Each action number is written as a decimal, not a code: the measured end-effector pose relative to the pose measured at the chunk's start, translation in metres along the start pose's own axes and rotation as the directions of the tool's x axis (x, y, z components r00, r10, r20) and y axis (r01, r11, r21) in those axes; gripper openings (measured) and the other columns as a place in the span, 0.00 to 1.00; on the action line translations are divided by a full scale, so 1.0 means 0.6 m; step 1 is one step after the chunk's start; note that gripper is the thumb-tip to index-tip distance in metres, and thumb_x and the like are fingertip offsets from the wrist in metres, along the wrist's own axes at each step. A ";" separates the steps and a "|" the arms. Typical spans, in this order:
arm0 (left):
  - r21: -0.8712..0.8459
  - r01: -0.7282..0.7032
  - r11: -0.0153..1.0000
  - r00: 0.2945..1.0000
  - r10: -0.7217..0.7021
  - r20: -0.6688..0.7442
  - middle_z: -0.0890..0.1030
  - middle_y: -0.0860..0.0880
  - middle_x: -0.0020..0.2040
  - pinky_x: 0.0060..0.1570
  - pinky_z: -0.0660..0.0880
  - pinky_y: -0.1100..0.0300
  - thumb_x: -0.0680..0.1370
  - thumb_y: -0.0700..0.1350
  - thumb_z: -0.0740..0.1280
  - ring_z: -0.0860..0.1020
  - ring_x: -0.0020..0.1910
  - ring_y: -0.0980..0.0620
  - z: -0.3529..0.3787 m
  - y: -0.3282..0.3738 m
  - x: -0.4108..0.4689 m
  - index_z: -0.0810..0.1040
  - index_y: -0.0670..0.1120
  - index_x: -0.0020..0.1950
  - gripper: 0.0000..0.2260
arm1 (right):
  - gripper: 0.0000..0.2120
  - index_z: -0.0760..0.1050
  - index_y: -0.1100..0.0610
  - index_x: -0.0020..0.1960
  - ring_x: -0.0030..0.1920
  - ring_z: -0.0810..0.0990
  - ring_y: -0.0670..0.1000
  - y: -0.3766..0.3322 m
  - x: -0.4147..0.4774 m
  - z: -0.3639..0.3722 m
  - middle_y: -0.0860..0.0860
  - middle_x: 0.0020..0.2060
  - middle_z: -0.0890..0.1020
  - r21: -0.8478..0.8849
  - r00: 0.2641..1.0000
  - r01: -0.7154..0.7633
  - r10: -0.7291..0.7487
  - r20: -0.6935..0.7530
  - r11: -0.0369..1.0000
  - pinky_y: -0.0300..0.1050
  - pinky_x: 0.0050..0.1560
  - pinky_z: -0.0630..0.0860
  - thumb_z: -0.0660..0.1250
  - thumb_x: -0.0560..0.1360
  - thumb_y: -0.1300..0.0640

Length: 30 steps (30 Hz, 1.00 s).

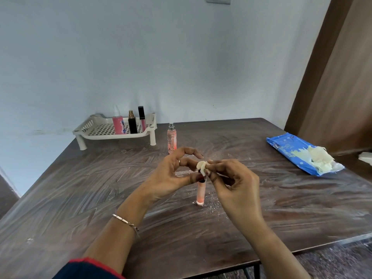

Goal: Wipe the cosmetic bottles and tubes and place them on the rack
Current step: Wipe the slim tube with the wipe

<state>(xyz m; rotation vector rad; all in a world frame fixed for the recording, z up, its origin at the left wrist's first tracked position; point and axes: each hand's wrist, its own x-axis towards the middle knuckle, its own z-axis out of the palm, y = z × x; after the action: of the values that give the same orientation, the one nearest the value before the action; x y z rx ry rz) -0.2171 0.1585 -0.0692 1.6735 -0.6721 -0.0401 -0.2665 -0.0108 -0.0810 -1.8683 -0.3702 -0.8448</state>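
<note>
Wiping a slim tube [200,193], a person worked near the middle of a bench [100,188]. The tube stood upright, and its base seemed to rest on the bench. The left hand [171,174] pinched the tube's dark cap between thumb and fingers. The right hand [235,178] pinched a small bunched wipe [202,167] against the cap's top.

To do this step well, the left hand probably needed a firm hold high up while the wipe ran down the whole length, since the smooth body looked slippery.

The tube was clear plastic with peach-pink contents. The bench was dark wood grain, streaked with pale smears and scattered with glittery specks.

A white slotted plastic rack [88,133] on short legs sat at the far left corner. It held a pink bottle [118,124], a black bottle [132,123] with a gold top and a lip gloss [142,117]. A pink spray bottle [171,139] stood just beside the rack. A glossy blue packet [285,150] lay near the right edge with crumpled wipes [320,158] on it.
</note>
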 end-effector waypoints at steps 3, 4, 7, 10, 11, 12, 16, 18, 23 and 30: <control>0.041 -0.024 0.999 1.000 0.024 -0.012 0.83 0.48 0.49 0.64 0.71 0.42 0.69 0.45 0.74 0.80 0.54 0.49 -0.001 -0.001 0.000 0.77 0.50 0.54 0.15 | 0.06 0.82 0.58 0.43 0.45 0.82 0.42 0.000 -0.001 0.004 0.45 0.42 0.82 -0.051 0.999 0.033 -0.033 -0.015 0.998 0.37 0.44 0.80 0.75 0.69 0.67; 0.059 -0.031 0.998 0.999 0.032 -0.018 0.83 0.49 0.50 0.64 0.71 0.44 0.69 0.44 0.74 0.80 0.54 0.51 -0.003 -0.001 0.001 0.77 0.48 0.53 0.14 | 0.06 0.82 0.58 0.43 0.44 0.82 0.43 0.003 -0.003 0.005 0.44 0.41 0.82 -0.080 0.999 0.051 -0.052 -0.009 0.995 0.37 0.43 0.80 0.75 0.69 0.66; 0.135 -0.042 0.990 0.999 0.045 -0.022 0.84 0.55 0.51 0.66 0.69 0.51 0.69 0.42 0.75 0.80 0.55 0.57 -0.011 -0.001 0.001 0.79 0.48 0.51 0.13 | 0.06 0.81 0.57 0.40 0.38 0.79 0.44 0.016 -0.018 0.008 0.44 0.38 0.78 -0.209 0.991 0.122 -0.108 0.078 0.970 0.42 0.37 0.78 0.74 0.69 0.66; 0.155 -0.056 0.986 0.998 0.059 -0.014 0.83 0.54 0.54 0.65 0.69 0.60 0.71 0.39 0.74 0.78 0.58 0.58 -0.022 -0.003 0.001 0.80 0.47 0.51 0.10 | 0.05 0.79 0.57 0.38 0.34 0.76 0.45 0.028 -0.035 0.009 0.43 0.36 0.76 -0.287 0.982 0.138 -0.094 0.162 0.948 0.44 0.32 0.75 0.74 0.70 0.64; 0.131 -0.061 0.990 0.998 0.063 -0.012 0.82 0.52 0.55 0.64 0.71 0.60 0.72 0.38 0.72 0.78 0.59 0.57 -0.024 -0.004 0.000 0.80 0.44 0.52 0.10 | 0.05 0.79 0.56 0.38 0.34 0.76 0.45 0.030 -0.037 0.008 0.43 0.36 0.76 -0.297 0.981 0.137 -0.087 0.175 0.945 0.44 0.32 0.75 0.74 0.70 0.63; 0.097 -0.060 0.993 0.998 0.061 -0.014 0.82 0.50 0.56 0.62 0.72 0.59 0.71 0.37 0.70 0.77 0.59 0.56 -0.025 -0.005 0.000 0.79 0.42 0.52 0.10 | 0.05 0.79 0.56 0.39 0.34 0.76 0.45 0.031 -0.037 0.007 0.43 0.36 0.76 -0.296 0.980 0.136 -0.085 0.179 0.945 0.44 0.33 0.75 0.74 0.70 0.63; -0.002 -0.059 0.998 0.998 0.059 -0.015 0.81 0.45 0.56 0.54 0.76 0.60 0.74 0.35 0.66 0.78 0.59 0.53 -0.023 -0.008 0.000 0.78 0.37 0.52 0.08 | 0.06 0.81 0.57 0.44 0.40 0.80 0.44 0.014 -0.020 0.005 0.45 0.40 0.79 -0.198 0.993 0.117 -0.108 0.053 0.973 0.41 0.40 0.79 0.73 0.70 0.66; -0.036 -0.067 0.997 0.998 0.067 -0.016 0.81 0.46 0.55 0.53 0.76 0.62 0.74 0.38 0.68 0.78 0.57 0.52 -0.021 -0.009 0.001 0.79 0.40 0.50 0.06 | 0.09 0.81 0.58 0.49 0.44 0.80 0.44 0.000 -0.011 0.007 0.46 0.44 0.79 -0.153 0.991 0.137 -0.135 0.024 0.979 0.39 0.44 0.79 0.71 0.71 0.68; -0.080 -0.081 0.994 0.996 0.077 -0.050 0.81 0.48 0.49 0.52 0.75 0.62 0.73 0.42 0.67 0.79 0.52 0.53 -0.020 -0.012 0.004 0.80 0.39 0.48 0.08 | 0.09 0.82 0.57 0.52 0.47 0.79 0.43 -0.003 -0.019 0.018 0.47 0.48 0.79 -0.189 0.980 0.195 -0.183 0.080 0.962 0.35 0.45 0.78 0.70 0.73 0.64; 0.036 -0.077 0.996 0.994 0.080 -0.080 0.83 0.48 0.48 0.60 0.73 0.53 0.69 0.45 0.76 0.79 0.54 0.48 -0.024 -0.016 0.005 0.82 0.43 0.47 0.11 | 0.11 0.83 0.55 0.47 0.47 0.80 0.40 0.025 -0.048 0.014 0.42 0.47 0.80 -0.229 0.986 0.131 -0.102 0.132 0.965 0.35 0.46 0.77 0.72 0.70 0.68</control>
<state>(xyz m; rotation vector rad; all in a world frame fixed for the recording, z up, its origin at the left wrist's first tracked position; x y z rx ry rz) -0.2051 0.1708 -0.0734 1.6696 -0.6793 0.0953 -0.2746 -0.0069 -0.1132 -2.1419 -0.4747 -0.8900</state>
